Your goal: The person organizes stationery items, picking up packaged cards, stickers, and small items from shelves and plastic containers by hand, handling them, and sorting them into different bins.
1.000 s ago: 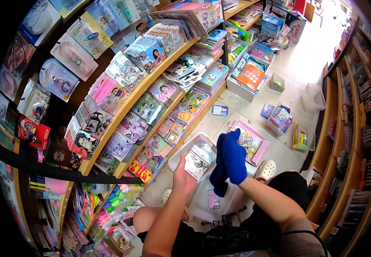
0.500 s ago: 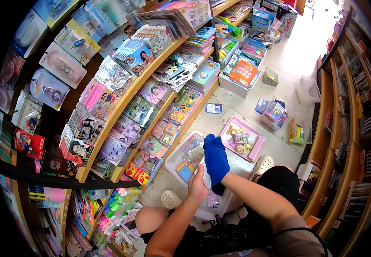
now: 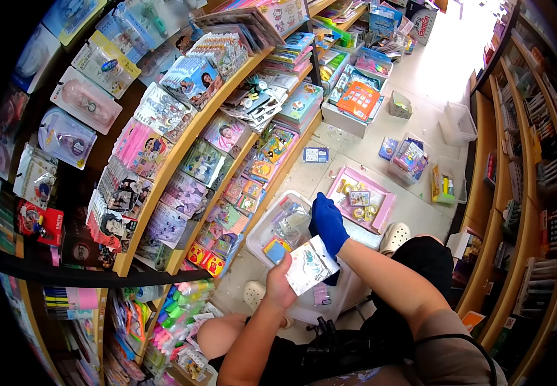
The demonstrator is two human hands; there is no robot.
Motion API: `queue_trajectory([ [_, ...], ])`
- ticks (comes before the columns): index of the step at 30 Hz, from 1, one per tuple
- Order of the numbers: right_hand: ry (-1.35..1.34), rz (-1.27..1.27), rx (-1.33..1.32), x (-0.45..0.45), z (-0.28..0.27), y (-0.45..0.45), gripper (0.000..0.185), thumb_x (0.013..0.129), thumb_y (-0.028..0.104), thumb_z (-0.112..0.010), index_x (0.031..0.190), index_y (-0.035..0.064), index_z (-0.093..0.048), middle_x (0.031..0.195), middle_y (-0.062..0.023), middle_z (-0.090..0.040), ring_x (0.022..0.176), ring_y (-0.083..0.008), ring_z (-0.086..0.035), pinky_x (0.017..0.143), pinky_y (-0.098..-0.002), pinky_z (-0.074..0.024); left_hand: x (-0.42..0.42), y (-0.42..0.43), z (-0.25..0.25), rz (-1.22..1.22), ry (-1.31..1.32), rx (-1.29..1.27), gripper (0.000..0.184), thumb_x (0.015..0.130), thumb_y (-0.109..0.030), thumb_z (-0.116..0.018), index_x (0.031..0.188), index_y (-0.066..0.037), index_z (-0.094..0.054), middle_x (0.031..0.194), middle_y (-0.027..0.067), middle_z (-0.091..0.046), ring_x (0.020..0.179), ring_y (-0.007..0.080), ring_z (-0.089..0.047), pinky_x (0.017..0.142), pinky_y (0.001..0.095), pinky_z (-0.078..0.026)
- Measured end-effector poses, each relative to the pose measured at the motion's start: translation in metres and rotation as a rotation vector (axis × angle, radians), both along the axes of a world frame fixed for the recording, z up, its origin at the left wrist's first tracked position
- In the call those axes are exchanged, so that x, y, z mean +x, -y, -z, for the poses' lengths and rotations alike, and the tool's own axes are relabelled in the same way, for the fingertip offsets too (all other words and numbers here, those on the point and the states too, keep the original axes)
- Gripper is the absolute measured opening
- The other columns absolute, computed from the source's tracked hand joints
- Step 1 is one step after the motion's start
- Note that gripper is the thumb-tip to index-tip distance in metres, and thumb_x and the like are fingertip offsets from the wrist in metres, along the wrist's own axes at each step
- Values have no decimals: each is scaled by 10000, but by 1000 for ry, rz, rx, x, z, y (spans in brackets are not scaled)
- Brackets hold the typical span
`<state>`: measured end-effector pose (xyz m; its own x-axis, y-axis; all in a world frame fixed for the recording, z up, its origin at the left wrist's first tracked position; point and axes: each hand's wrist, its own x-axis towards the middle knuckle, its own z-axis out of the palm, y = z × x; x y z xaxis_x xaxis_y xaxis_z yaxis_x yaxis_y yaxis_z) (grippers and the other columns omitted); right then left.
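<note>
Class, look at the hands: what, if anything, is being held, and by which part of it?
The left hand holds a white packet by its left edge. Whether the blue-covered right hand grips anything cannot be told.

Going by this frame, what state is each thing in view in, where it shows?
Left hand: closed on white packet
White packet: held, printed side showing
Right hand: covered in blue; grip unclear
Plastic bin: open, packets inside
Pink tray: open, small packages inside
Blue card: lying flat
Left shelves: stocked
</note>
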<state>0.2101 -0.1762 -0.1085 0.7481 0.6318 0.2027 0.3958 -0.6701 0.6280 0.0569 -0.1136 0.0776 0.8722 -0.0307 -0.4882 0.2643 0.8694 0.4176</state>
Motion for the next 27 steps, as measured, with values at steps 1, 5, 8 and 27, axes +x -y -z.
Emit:
queue_trajectory([
  [1,-18,-68,-161,7,30,-6,256,857,180,-408,780,13,-585,737,-145,-553,722,-292,-541,773,-403,-418,1,-3,-8,4,79,-27,536,961,-329,-322,1333,56,-301,1332,203,-408,1214,311,-429,1016,429,-339],
  [5,-146,-421,-214,12,-83,17,281,717,245,-483,741,-13,-593,718,-155,-525,735,-329,-521,770,-514,-391,0,-23,-11,-47,166,-38,594,941,-343,-346,1372,46,-216,1397,225,-308,1279,340,-340,1063,458,-258],
  [8,-175,-518,-80,11,-166,30,365,619,329,-519,755,-4,-582,755,-148,-504,765,-335,-511,734,-546,-376,-6,-40,-6,-144,70,44,538,952,-318,-350,1357,27,-270,1371,192,-363,1248,330,-382,1049,450,-286],
  [27,-1499,214,1608,-35,-178,5,278,926,265,-429,913,29,-575,788,-53,-596,660,-151,-550,597,-295,-439,9,17,19,-157,44,198,490,977,-322,-322,1361,-19,-308,1342,111,-408,1207,216,-422,1027,358,-307],
])
